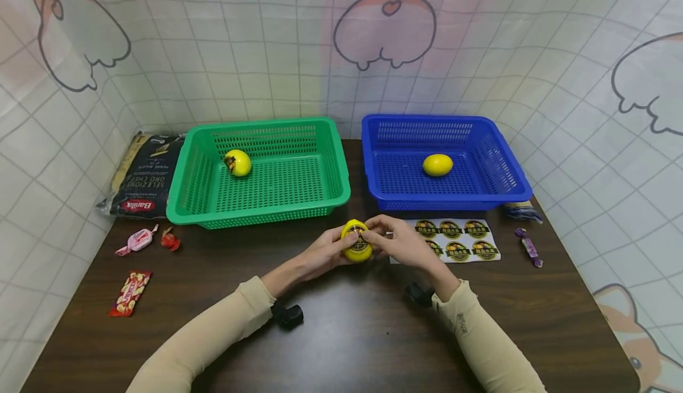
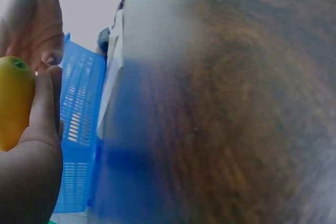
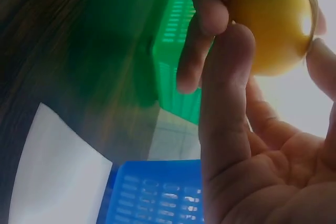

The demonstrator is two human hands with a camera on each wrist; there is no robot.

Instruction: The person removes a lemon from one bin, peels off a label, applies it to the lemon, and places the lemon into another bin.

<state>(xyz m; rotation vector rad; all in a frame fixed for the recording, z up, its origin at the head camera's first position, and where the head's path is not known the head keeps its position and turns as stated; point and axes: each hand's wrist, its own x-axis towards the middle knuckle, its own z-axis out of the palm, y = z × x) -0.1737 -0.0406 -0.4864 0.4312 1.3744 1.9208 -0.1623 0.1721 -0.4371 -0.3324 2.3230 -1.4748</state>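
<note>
Above the table's middle, my left hand [image 1: 326, 253] grips a yellow lemon [image 1: 356, 256], its thumb on the front. A round black-and-gold sticker [image 1: 361, 240] lies on the lemon's upper face. From the other side my right hand [image 1: 404, 242] pinches the fruit, thumb at the sticker's edge and a finger against the lemon [image 3: 275, 24] in the right wrist view. A white sheet of similar round stickers [image 1: 458, 242] lies partly behind the right hand. In the left wrist view, the lemon [image 2: 14, 103] shows only in part.
At the back left, a green basket [image 1: 267, 215] holds a stickered lemon [image 1: 241, 163]. Beside it, a blue basket [image 1: 448, 204] holds a plain lemon [image 1: 438, 165]. A black pasta bag [image 1: 149, 179], wrapped candies [image 1: 140, 239] and a red snack packet [image 1: 130, 293] lie left; a purple candy [image 1: 529, 248] lies right.
</note>
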